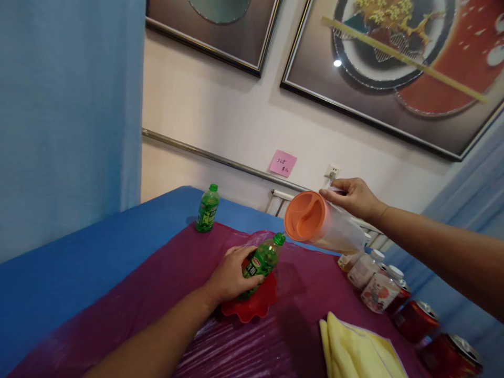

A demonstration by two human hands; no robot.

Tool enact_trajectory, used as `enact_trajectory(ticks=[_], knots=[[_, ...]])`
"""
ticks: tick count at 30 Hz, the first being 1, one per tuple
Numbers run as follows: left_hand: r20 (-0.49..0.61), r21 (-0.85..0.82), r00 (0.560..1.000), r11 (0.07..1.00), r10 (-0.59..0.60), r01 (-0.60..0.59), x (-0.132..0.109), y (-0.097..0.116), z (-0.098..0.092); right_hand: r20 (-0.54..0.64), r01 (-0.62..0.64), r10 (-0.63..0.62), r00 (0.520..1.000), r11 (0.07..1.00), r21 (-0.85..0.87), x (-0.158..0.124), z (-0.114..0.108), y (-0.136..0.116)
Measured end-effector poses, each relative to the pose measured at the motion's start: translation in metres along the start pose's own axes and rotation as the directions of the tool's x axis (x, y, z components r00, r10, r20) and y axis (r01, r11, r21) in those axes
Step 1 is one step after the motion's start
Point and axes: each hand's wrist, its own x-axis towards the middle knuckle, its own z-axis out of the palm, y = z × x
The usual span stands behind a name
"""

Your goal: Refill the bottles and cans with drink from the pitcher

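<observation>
My left hand is wrapped round a green-labelled drink bottle with a green cap, tilted to the right over a red scalloped dish. In my right hand is the handle of a clear plastic pitcher with an orange lid. The pitcher is tipped on its side, lid toward the bottle's cap, with some pale liquid along its lower side. Lid and cap are close together; I cannot tell whether they touch or whether liquid runs between them.
Another green bottle stands at the back left of the purple sheet on the blue table. Along the right are white-capped bottles and red cans. A folded yellow cloth lies in front. Framed pictures hang behind.
</observation>
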Motion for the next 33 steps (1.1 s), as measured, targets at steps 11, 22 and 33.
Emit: enact_trajectory(ticks=[11,22,33], knots=[[-0.014,-0.009,1.0,1.0,0.003,-0.003,-0.0006,-0.003,0.0008,0.002,-0.031,0.031,1.0,0.999,0.013,-0.002,-0.0021,-0.0035],[-0.007,0.003,1.0,1.0,0.014,-0.014,-0.0008,-0.0008,-0.001,0.0,-0.02,0.02,1.0,1.0,-0.014,-0.0017,-0.0032,-0.0044],[-0.008,-0.01,1.0,1.0,0.003,-0.003,-0.0001,-0.0017,0.0,-0.007,-0.018,0.019,1.0,1.0,0.001,-0.0015,-0.0012,0.0]])
